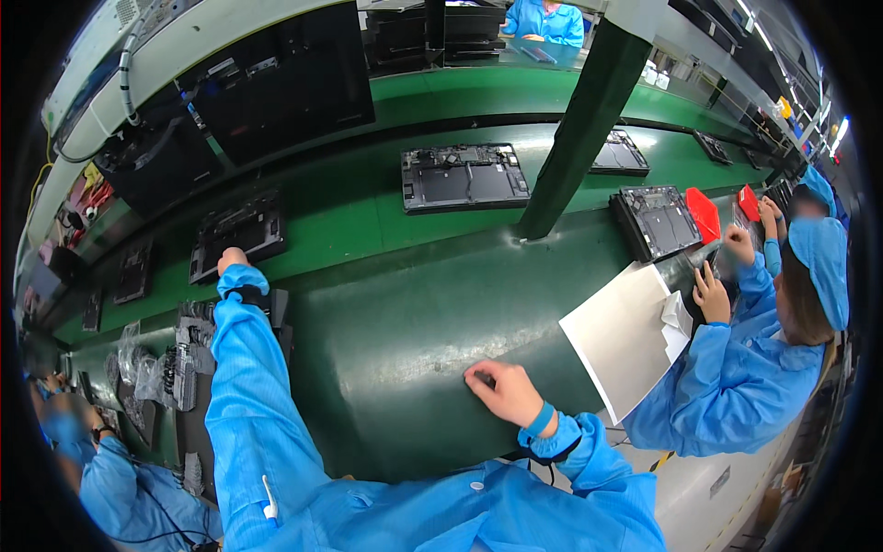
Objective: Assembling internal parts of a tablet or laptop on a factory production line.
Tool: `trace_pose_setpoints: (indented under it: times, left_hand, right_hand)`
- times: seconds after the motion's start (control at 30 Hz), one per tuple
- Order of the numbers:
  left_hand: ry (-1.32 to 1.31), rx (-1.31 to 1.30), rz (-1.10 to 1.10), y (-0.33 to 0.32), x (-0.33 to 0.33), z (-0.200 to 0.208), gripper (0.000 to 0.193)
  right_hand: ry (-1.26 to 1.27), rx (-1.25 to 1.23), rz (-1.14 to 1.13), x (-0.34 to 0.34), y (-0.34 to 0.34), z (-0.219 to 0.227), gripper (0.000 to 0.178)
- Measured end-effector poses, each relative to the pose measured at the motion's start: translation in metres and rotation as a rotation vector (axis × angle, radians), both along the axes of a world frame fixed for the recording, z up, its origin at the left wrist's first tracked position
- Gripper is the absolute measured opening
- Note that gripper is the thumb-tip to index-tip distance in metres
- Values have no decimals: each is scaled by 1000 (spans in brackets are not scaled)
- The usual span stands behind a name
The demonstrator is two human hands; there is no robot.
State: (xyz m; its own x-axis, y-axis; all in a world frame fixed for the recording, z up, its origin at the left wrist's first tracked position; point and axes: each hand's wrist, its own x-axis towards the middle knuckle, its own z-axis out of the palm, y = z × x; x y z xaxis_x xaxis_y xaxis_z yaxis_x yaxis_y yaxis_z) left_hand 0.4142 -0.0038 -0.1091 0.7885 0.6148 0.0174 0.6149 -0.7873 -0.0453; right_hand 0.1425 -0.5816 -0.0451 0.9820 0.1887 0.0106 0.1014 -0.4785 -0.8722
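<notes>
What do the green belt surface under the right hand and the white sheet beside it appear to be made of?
The green belt looks like rubber or coated fabric: matte with a soft sheen and pale scuff marks near the right hand. The white sheet looks like thin paper or card: flat, matte, crisp straight edges; which one is unclear.

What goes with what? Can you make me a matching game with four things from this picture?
Things:
1. left hand
2. right hand
3. red tray
4. white sheet

Places:
A. lying on the bench edge beside the co-worker on the right
B. resting on the bare green belt
C. stretched out to a dark open device on the left
D. next to a dark device far right on the belt

Pairs: 1-C, 2-B, 3-D, 4-A
</notes>
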Motion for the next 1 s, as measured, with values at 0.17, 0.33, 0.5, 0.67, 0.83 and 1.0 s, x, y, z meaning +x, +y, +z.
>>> trace_pose_setpoints:
  times: [0.17,0.33,0.5,0.67,0.83,1.0]
  left_hand:
    - [-956,-210,459,-123,6,75,44]
    - [-240,-1246,-417,-278,23,96,42]
    - [-178,-563,-373,-387,64,46,53]
    - [-268,-804,-315,-397,101,39,46]
    - [-596,-1455,46,-408,102,41,33]
    - [-972,-985,-558,-303,85,44,29]
  right_hand:
    - [-24,-6,46,-5,-10,2,11]
    - [-13,17,32,-5,-8,1,12]
    - [0,52,14,-1,-9,-2,13]
    - [153,116,-71,-3,-14,-2,16]
    - [121,129,-63,-3,-13,-5,18]
    - [197,304,-176,-19,-38,-8,17]
